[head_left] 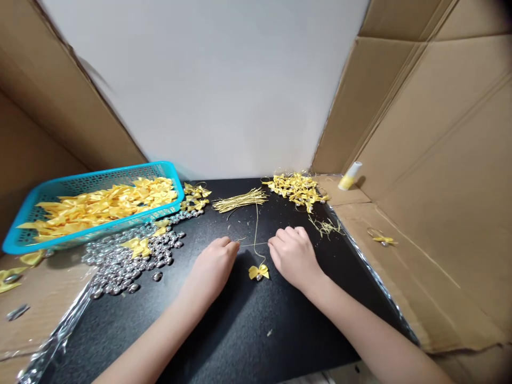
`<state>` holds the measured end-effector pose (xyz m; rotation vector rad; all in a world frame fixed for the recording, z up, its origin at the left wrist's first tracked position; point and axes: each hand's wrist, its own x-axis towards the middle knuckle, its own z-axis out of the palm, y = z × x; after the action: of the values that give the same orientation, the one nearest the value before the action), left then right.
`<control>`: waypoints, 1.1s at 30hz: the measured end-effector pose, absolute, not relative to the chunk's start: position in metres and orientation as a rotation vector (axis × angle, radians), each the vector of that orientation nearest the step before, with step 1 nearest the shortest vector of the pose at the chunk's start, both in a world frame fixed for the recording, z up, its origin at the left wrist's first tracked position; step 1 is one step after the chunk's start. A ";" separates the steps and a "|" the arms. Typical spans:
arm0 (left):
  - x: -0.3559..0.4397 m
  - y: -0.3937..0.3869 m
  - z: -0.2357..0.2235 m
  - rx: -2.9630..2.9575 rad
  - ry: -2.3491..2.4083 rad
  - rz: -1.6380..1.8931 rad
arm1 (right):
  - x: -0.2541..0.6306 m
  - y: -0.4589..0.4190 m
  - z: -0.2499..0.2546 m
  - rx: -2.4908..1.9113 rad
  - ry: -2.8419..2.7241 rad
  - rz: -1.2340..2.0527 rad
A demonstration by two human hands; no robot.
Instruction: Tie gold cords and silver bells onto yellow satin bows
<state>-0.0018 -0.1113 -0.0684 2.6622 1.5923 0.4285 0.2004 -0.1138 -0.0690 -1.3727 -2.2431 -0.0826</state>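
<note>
A thin gold cord [255, 245] is drawn nearly straight between my two hands above the black tabletop [248, 330]. My left hand [218, 261] pinches its left end, and a short loose tip sticks up there. My right hand [294, 253], fingers curled, grips the other side. Between and just below the hands is a yellow ribbon bow [259, 272] with a small silver bead at its middle. Another length of gold cord [256, 221] runs from the bow up toward the cord bundle [240, 200]; how the lengths join I cannot tell.
At left, a blue basket [176, 176] holds many yellow bows, with silver beads [132, 261] scattered before it. Beaded, looped bows [298, 189] are heaped at the back right, near cord scraps [327, 227]. A spool-like tube [350, 176] stands beyond. Cardboard walls [440, 160] flank the table.
</note>
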 end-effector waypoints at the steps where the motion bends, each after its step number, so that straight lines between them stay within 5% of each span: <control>1: -0.001 -0.113 -0.068 2.596 1.612 0.484 | 0.198 -0.116 -0.071 -1.367 -2.156 0.058; 6: 0.010 -0.122 -0.067 1.636 1.508 1.031 | 0.186 -0.121 -0.082 -1.350 -1.865 0.454; 12: 0.023 -0.126 -0.077 0.922 1.259 1.207 | 0.180 -0.127 -0.089 -1.285 -1.436 0.984; 19: 0.027 -0.132 -0.090 0.735 1.111 1.267 | 0.176 -0.136 -0.091 -1.096 -1.038 1.301; 33: 0.032 -0.139 -0.079 0.558 1.009 1.220 | 0.172 -0.138 -0.096 -0.962 -0.879 1.402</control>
<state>0.0320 -0.1394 -0.0789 0.5583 1.0087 1.2199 0.1721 -0.1383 -0.0959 -0.9621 -0.8787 1.4022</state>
